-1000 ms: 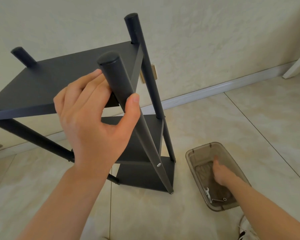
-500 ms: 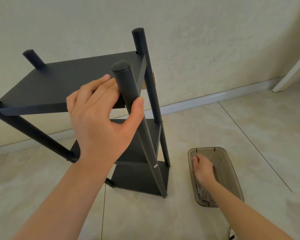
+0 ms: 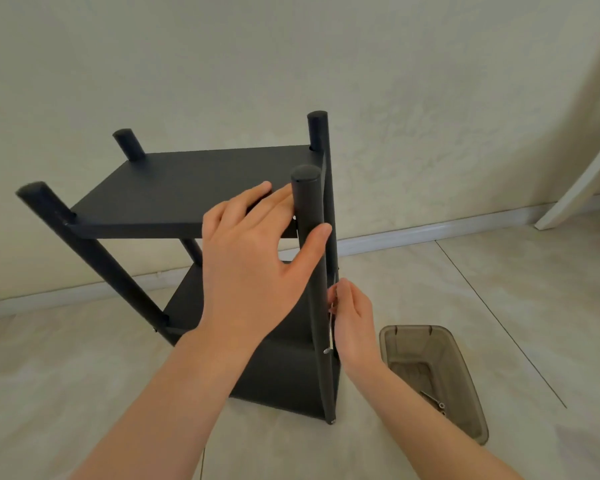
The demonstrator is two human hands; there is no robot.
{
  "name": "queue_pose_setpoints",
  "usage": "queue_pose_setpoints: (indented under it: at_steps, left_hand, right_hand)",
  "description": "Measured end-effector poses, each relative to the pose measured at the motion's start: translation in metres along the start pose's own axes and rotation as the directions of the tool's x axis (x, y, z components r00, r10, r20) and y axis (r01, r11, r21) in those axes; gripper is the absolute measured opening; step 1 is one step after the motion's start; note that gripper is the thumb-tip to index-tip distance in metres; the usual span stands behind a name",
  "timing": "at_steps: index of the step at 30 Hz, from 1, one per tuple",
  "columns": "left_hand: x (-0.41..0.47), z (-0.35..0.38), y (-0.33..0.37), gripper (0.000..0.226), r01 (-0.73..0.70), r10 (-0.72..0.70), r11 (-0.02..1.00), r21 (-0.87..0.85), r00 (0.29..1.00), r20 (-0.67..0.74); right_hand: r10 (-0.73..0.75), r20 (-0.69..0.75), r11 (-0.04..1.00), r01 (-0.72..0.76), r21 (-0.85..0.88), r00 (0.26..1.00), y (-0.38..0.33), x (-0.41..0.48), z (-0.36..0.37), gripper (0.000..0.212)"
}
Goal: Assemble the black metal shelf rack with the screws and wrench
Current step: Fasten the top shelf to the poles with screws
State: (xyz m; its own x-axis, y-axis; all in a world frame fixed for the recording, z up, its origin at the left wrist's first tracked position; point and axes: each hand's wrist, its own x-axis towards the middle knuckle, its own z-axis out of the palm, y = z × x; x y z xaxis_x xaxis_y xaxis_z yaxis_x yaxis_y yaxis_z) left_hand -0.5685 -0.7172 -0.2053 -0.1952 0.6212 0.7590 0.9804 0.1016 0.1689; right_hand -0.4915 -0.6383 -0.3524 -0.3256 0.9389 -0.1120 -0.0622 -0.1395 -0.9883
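the black shelf rack (image 3: 187, 188) stands framed on the floor (image 3: 499, 271). left hand (image 3: 253, 258) clasps its front post (image 3: 309, 202); right hand (image 3: 354, 317) fingers (image 3: 343, 289) pinch a slim metal piece (image 3: 332, 317) by the middle shelf (image 3: 187, 303). screws (image 3: 435, 400) in the bin (image 3: 454, 348) suggest tightening remains.

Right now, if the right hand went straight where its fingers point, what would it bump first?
Probably the rack's front post, just beside the fingertips of the right hand, though depth is unclear.

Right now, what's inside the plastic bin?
A few screws lie at the near end of the bin; its far end looks bare. The right forearm covers the near left corner, so more may hide there.
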Motion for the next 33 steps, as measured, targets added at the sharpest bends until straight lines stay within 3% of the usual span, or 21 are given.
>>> queue_pose_setpoints:
  at_steps: [4, 12, 18, 20, 23, 28, 33]
  left_hand:
    - [0.001, -0.003, -0.003, 0.05, 0.03, -0.032, 0.999, 0.037, 0.998, 0.048]
    - [0.015, -0.026, -0.02, 0.053, 0.13, -0.132, 0.991, 0.024, 0.98, 0.146]
    - [0.025, -0.06, -0.05, 0.05, 0.249, -0.243, 0.965, -0.083, 0.967, 0.082]
    - [0.027, -0.071, -0.058, 0.048, 0.296, -0.292, 0.949, -0.106, 0.955, 0.056]
    - [0.024, -0.086, -0.071, 0.022, 0.344, -0.345, 0.932, -0.112, 0.938, 0.007]
    - [0.014, -0.106, -0.085, 0.037, 0.425, -0.438, 0.876, -0.229, 0.899, -0.004]
    - [-0.001, -0.116, -0.096, 0.045, 0.51, -0.564, 0.755, -0.413, 0.825, -0.013]
  right_hand:
    - [-0.001, 0.218, 0.999, -0.008, 0.04, 0.976, -0.021, -0.016, 0.01, 0.043]
    - [0.059, 0.192, 0.998, -0.058, -0.008, 0.98, -0.049, -0.017, 0.035, 0.036]
    - [0.118, 0.247, 0.992, -0.103, -0.074, 0.962, -0.068, -0.013, 0.067, 0.031]
    - [0.1, 0.293, 0.991, -0.069, -0.113, 0.951, -0.075, -0.013, 0.075, 0.027]
    - [0.016, 0.401, 0.973, 0.078, -0.218, 0.916, -0.086, -0.017, 0.083, 0.027]
    - [0.029, 0.44, 0.968, 0.084, -0.235, 0.898, -0.1, -0.022, 0.094, 0.032]
    - [-0.09, 0.502, 0.914, 0.272, -0.301, 0.86, -0.107, -0.024, 0.1, 0.033]
